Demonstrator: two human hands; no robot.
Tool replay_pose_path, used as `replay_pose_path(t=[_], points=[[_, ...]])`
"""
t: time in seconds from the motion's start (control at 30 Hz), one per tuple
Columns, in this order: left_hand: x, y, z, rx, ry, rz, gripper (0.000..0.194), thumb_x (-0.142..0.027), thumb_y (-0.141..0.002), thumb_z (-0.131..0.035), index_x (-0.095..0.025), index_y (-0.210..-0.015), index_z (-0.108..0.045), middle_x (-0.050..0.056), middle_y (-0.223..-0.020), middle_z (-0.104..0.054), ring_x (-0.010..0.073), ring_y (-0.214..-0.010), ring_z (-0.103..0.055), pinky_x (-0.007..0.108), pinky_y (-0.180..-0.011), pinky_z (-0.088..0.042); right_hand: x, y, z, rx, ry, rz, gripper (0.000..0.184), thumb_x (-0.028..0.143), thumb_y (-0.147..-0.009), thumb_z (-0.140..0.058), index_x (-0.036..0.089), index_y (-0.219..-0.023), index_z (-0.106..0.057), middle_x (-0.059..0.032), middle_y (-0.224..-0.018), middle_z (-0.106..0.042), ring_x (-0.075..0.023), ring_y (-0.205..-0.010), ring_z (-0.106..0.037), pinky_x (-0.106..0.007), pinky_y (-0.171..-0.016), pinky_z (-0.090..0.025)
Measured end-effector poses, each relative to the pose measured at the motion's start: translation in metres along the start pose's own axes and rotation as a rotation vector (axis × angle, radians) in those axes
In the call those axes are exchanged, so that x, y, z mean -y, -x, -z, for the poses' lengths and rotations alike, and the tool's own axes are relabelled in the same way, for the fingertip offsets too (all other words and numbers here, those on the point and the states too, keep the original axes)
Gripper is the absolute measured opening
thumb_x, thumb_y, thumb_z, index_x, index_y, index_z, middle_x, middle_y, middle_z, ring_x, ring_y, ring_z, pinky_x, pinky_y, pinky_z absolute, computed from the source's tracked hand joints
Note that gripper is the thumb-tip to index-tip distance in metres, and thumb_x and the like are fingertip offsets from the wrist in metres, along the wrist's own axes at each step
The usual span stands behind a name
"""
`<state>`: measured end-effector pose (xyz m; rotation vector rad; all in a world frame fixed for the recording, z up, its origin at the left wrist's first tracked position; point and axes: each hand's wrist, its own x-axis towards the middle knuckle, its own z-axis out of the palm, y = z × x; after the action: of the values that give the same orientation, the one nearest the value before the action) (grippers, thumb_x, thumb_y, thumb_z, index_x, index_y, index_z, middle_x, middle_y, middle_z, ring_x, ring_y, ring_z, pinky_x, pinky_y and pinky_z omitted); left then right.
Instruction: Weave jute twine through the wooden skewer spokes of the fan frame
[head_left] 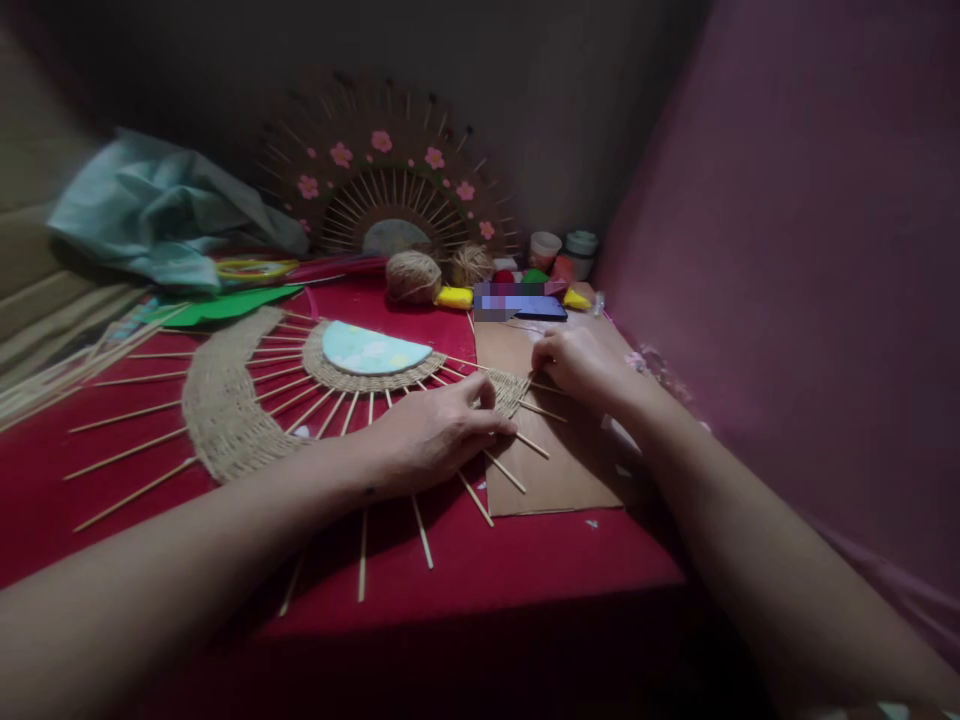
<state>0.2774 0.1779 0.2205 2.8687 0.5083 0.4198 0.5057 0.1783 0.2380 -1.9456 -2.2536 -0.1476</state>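
Observation:
A half-round fan of thin wooden sticks (362, 560) lies flat in front of me, with a pale blue half-disc (375, 347) at its hub. A wide band of woven twine (217, 400) crosses the sticks on the left; a smaller woven patch (510, 392) sits on the right. My left hand (442, 430) reaches over the fan, its bent fingers and thumb gripping the sticks and weave by that patch. At the patch's far right edge, my right hand (574, 365) is closed in a pinch; what its fingertips hold is too small to tell.
A brown cardboard sheet (555, 480) lies under the fan's right side on the red cloth (480, 580). Behind are a twine ball (413, 276), a phone (544, 308), a cup (545, 248) and a flower-decorated fan (382, 143) leaning upright. Pale blue fabric (165, 205) lies at left.

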Motion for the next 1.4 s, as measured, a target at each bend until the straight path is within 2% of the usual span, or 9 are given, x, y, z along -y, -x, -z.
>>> replay_pose_path(t=[0.1, 0.2, 0.3, 0.4, 0.73, 1.0, 1.23, 1.4], points=[[0.001, 0.000, -0.001, -0.012, 0.006, -0.003, 0.028, -0.032, -0.093, -0.041, -0.029, -0.108, -0.065, 0.005, -0.101, -0.050, 0.0093, -0.071, -0.052, 0.023, -0.063, -0.042, -0.004, 0.001, -0.005, -0.033, -0.025, 0.032, 0.026, 0.006, -0.072, -0.052, 0.018, -0.083, -0.073, -0.0070, -0.088, -0.069, -0.0171, -0.076, -0.058, -0.027, -0.064, -0.037], [0.002, -0.001, -0.002, -0.019, 0.005, -0.009, 0.029, -0.032, -0.093, -0.040, -0.029, -0.108, -0.064, 0.005, -0.100, -0.050, 0.0096, -0.071, -0.052, 0.022, -0.062, -0.042, -0.006, 0.004, -0.005, -0.128, -0.043, 0.050, 0.027, 0.008, -0.075, -0.053, 0.018, -0.091, -0.072, -0.0072, -0.096, -0.068, -0.0184, -0.081, -0.059, -0.029, -0.069, -0.040], [0.001, -0.001, -0.001, -0.011, 0.011, -0.001, 0.031, -0.030, -0.093, -0.038, -0.029, -0.109, -0.065, 0.005, -0.099, -0.050, 0.0092, -0.069, -0.051, 0.022, -0.061, -0.041, -0.007, 0.007, -0.002, -0.238, -0.059, 0.065, 0.024, 0.011, -0.080, -0.052, 0.018, -0.091, -0.072, -0.0066, -0.094, -0.068, -0.0185, -0.082, -0.059, -0.030, -0.073, -0.042], [0.002, 0.000, -0.002, -0.015, 0.020, 0.001, 0.031, -0.030, -0.093, -0.038, -0.029, -0.109, -0.064, 0.005, -0.099, -0.050, 0.0089, -0.069, -0.050, 0.022, -0.061, -0.041, -0.005, 0.009, 0.000, -0.297, -0.097, 0.067, 0.024, 0.012, -0.082, -0.050, 0.018, -0.090, -0.072, -0.0063, -0.089, -0.068, -0.0177, -0.081, -0.059, -0.030, -0.073, -0.042], [0.005, 0.001, -0.003, -0.030, 0.011, -0.025, 0.031, -0.034, -0.095, -0.035, -0.031, -0.108, -0.063, 0.003, -0.096, -0.050, 0.0094, -0.069, -0.050, 0.022, -0.060, -0.040, -0.006, 0.010, -0.008, -0.218, -0.178, 0.028, 0.023, 0.011, -0.080, -0.052, 0.018, -0.089, -0.071, -0.0062, -0.092, -0.070, -0.0178, -0.085, -0.062, -0.029, -0.075, -0.044], [0.003, 0.002, -0.002, -0.028, 0.026, -0.005, 0.031, -0.032, -0.094, -0.035, -0.029, -0.110, -0.062, 0.005, -0.097, -0.051, 0.0105, -0.072, -0.051, 0.022, -0.061, -0.041, 0.003, 0.013, -0.006, -0.198, -0.108, -0.038, 0.023, 0.017, -0.084, -0.051, 0.020, -0.096, -0.070, -0.0060, -0.098, -0.071, -0.0205, -0.089, -0.064, -0.031, -0.077, -0.046], [0.006, 0.002, -0.004, -0.052, 0.034, -0.038, 0.031, -0.031, -0.094, -0.036, -0.026, -0.109, -0.063, 0.006, -0.094, -0.052, 0.0113, -0.071, -0.052, 0.024, -0.061, -0.042, 0.008, 0.013, -0.005, -0.212, -0.043, -0.005, 0.028, 0.017, -0.087, -0.047, 0.022, -0.106, -0.066, -0.0058, -0.099, -0.071, -0.0199, -0.086, -0.066, -0.028, -0.069, -0.045], [0.007, 0.003, -0.007, -0.084, 0.049, -0.053, 0.030, -0.030, -0.093, -0.037, -0.026, -0.110, -0.063, 0.007, -0.095, -0.053, 0.0120, -0.072, -0.053, 0.025, -0.061, -0.043, 0.008, 0.012, 0.001, -0.233, -0.039, -0.069, 0.027, 0.026, -0.090, -0.047, 0.024, -0.111, -0.064, -0.0064, -0.097, -0.072, -0.0200, -0.083, -0.067, -0.027, -0.064, -0.042]])
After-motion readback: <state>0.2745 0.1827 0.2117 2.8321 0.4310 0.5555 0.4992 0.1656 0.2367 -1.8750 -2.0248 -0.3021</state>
